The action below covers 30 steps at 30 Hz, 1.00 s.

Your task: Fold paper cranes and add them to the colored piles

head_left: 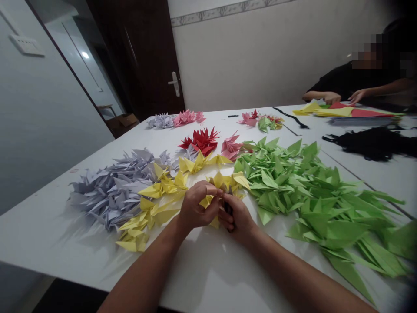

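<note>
My left hand (200, 204) and my right hand (239, 216) meet above the near middle of the table. The left fingertips are pinched together, and what lies between them is too small to make out. A tan band wraps one left finger. My right fingers are closed around a slim dark tool (229, 204), its kind mostly hidden by the hand. Right behind and under the hands lie yellow folded paper cranes (223, 180). More yellow cranes (163, 184) curve away to the left. A large heap of green paper cranes (286, 178) spreads to the right.
Pale lilac cranes (120, 191) are heaped at left. Red cranes (203, 141) and pink ones (231, 147) sit behind the yellow. Black cords (374, 143) lie at right. Across the white table (202, 269), a co-worker's hands (332, 98) rest by coloured paper sheets (352, 111).
</note>
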Available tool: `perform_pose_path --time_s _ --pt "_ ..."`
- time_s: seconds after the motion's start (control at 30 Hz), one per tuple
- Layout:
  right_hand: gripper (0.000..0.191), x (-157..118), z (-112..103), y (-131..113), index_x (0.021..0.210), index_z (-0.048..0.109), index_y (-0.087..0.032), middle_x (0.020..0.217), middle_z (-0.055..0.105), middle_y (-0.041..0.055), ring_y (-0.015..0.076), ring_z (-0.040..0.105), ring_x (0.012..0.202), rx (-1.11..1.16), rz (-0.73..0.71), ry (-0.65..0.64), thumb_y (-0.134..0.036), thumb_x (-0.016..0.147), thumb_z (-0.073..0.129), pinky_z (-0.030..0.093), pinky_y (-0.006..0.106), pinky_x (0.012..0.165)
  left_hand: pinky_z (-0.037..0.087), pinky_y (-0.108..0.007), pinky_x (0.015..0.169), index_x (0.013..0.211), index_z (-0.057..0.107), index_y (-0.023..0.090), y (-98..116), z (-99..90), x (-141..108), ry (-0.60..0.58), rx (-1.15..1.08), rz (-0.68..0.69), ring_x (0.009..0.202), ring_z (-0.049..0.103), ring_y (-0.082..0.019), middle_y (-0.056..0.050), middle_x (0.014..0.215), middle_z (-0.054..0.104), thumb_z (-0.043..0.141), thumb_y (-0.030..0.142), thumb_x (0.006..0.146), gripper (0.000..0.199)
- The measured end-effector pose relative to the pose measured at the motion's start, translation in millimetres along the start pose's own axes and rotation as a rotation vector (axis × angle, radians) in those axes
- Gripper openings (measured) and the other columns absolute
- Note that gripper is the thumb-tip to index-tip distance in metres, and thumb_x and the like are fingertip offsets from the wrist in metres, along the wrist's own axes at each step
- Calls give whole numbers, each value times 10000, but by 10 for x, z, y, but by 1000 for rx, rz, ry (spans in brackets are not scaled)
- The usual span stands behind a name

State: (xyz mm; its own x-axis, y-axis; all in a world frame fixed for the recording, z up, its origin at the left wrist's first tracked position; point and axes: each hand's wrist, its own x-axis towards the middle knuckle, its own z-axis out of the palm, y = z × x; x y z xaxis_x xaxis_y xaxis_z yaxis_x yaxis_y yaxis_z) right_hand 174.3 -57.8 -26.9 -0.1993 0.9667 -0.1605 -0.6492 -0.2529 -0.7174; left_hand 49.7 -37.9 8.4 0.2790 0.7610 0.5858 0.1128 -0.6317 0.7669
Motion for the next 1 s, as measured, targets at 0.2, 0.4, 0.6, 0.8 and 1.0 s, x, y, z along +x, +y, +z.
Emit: perform_pose_path --time_s 0.2,0.4,0.6,0.8,1.0 --pt "322 -11 4 -8 636 471 -186 418 422 -108 5 195 270 -35 33 -39 -390 617 719 150 143 240 448 -388 865 807 698 236 -19 -72 19 75 180 186 962 577 -228 -88 987 652 658 165 702 133" --pt "342 -7 -14 1 617 485 -183 382 396 -107 8 181 263 -60 40 -59 -439 632 712 148 148 243 432 -428 960 882 704 225 -62 -133 81 -125 213 144 1177 518 -276 -115 1183 610 612 117 690 238" --pt "420 -1 -18 -8 547 462 -190 314 342 -110 18 197 238 -70 57 -56 -491 579 753 145 157 235 477 -387 923 983 678 186 -179 -160 76 -166 147 102 1033 598 -237 -111 1081 613 590 117 677 325" --pt "533 -26 34 -22 674 528 -181 400 450 -93 19 219 255 -16 20 -34 -677 579 699 147 157 236 500 -319 855 1069 632 188 -262 -193 85 -88 135 107 1030 583 -210 -103 1088 562 588 120 716 363" --pt "504 -35 27 0 743 571 -176 405 409 -97 37 235 274 -79 -79 -12 -670 653 613 178 165 245 495 -249 752 1066 621 195 -300 -202 112 23 211 148 943 583 -156 -72 1037 557 592 101 748 333"
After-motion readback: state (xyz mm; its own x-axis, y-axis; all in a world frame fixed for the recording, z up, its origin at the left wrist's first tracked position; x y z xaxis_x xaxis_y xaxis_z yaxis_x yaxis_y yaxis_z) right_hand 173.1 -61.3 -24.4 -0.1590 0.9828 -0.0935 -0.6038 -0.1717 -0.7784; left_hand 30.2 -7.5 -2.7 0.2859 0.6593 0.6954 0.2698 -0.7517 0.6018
